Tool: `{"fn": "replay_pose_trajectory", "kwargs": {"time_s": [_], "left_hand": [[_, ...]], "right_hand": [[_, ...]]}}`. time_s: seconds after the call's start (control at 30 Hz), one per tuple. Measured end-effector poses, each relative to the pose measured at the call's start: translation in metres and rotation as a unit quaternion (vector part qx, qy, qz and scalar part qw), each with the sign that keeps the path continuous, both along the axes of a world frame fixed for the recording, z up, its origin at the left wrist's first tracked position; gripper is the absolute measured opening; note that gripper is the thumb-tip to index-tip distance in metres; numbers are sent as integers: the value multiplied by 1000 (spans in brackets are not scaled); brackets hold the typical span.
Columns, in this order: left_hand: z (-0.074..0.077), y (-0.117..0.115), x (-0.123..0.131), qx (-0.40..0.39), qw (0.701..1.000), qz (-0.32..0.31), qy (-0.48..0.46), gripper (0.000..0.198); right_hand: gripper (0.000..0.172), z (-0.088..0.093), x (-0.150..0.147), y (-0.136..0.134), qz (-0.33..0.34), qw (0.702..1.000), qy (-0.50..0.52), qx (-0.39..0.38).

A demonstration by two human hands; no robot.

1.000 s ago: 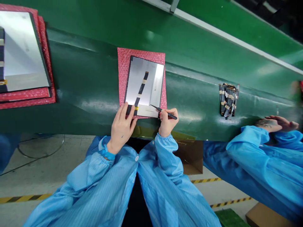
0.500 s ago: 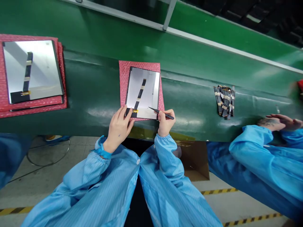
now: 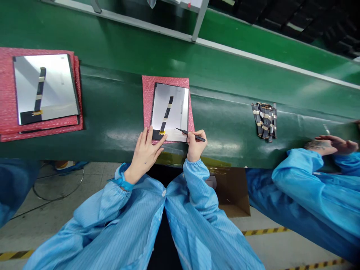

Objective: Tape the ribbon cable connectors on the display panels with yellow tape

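Observation:
A silver-backed display panel [image 3: 169,112] lies on a pink foam sheet [image 3: 147,101], with a black flex cable [image 3: 166,117] running up its back. A small gold tab [image 3: 162,132] sits near the cable's lower end. My left hand [image 3: 144,153] rests with spread fingers at the panel's lower left corner, beside the cable's black base. My right hand [image 3: 195,146] pinches black fine-tipped tweezers [image 3: 191,134], whose tip hovers over the panel's lower edge, close to the gold tab.
A second panel on stacked pink foam [image 3: 45,90] lies to the left, and a bundle of flex cables [image 3: 264,120] lies to the right on the green belt [image 3: 112,105]. A co-worker's blue-sleeved arm [image 3: 303,180] and hand [image 3: 332,145] occupy the right.
The view has swung left, bringing the left panel fully into sight. My left fingers have spread a little at the panel's corner; my right hand still holds the tweezers.

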State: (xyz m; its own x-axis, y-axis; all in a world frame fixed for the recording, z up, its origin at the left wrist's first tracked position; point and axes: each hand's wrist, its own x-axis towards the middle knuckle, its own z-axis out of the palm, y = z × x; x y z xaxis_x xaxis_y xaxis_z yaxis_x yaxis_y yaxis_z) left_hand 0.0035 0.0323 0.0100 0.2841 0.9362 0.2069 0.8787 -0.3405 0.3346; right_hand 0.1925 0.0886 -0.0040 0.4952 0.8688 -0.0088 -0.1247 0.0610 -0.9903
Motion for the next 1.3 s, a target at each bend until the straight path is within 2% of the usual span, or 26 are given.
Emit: {"fn": "replay_pose_trajectory", "kwargs": {"time_s": [0.17,0.43,0.57,0.77,0.87,1.0,1.07,1.13,1.23,1.3], "left_hand": [[-5,-2,-2,15,1000,2,-4,55],[-13,-2,-2,48,997,38,-49,45],[-10,0,3,25,998,51,-32,48],[3,10,10,-6,997,73,32,51],[8,28,-1,-2,992,124,-31,49],[6,61,-17,8,964,254,-76,44],[3,74,-21,-6,963,256,-78,34],[1,84,-21,-23,962,236,-134,25],[1,96,-16,-52,922,260,-281,23],[2,103,-9,-65,893,282,-344,23]], "right_hand": [[26,3,-1,0,-3,1000,13,4],[24,6,-2,0,1,1000,22,15],[26,6,-2,0,-3,1000,14,3],[28,5,-2,1,-1,1000,13,-1],[26,5,-1,1,0,1000,16,4],[26,6,-1,1,-2,1000,20,5],[26,7,-1,1,0,1000,27,5],[26,8,-2,1,-3,1000,27,4],[27,9,-2,1,-8,999,32,11],[28,9,-2,1,-9,999,41,19]]}}
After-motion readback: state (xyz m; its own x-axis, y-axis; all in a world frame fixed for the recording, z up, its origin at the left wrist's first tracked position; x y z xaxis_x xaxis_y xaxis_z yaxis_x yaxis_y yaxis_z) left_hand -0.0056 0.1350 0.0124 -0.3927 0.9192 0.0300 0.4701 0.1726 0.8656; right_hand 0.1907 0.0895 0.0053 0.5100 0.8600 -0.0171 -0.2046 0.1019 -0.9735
